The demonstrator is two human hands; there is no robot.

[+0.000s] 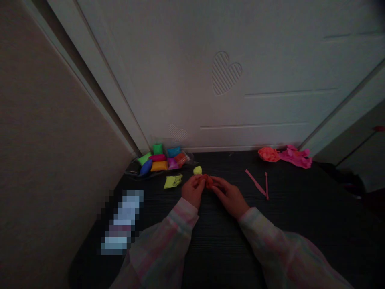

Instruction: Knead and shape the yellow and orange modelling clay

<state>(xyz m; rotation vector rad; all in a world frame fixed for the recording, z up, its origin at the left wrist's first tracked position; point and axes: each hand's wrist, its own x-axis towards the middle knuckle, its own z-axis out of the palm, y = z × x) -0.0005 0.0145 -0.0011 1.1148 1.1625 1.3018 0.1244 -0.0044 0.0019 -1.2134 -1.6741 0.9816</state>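
Observation:
Close together at the middle of the dark table (222, 249), my left hand (193, 191) and my right hand (230, 197) pinch a small lump of red modelling clay (208, 181) between their fingertips. Its exact shape is partly hidden by the fingers. Just beyond my left hand rests a rounded lump of yellow clay (197, 170). A torn yellow packet (172, 182) lies to the left of that hand. To the right of my right hand are two thin pink tools, one flat and wider (255, 182), the other slim (266, 184), their near ends meeting.
Clear bags hold several coloured clay packets (159, 165) at the back left. At the back right lie a crumpled coral bundle (268, 154) and a ruffled pink piece (296, 156). A blurred-out bright, phone-like object (124, 220) is at the left. A white panel (180, 80) rises behind the table.

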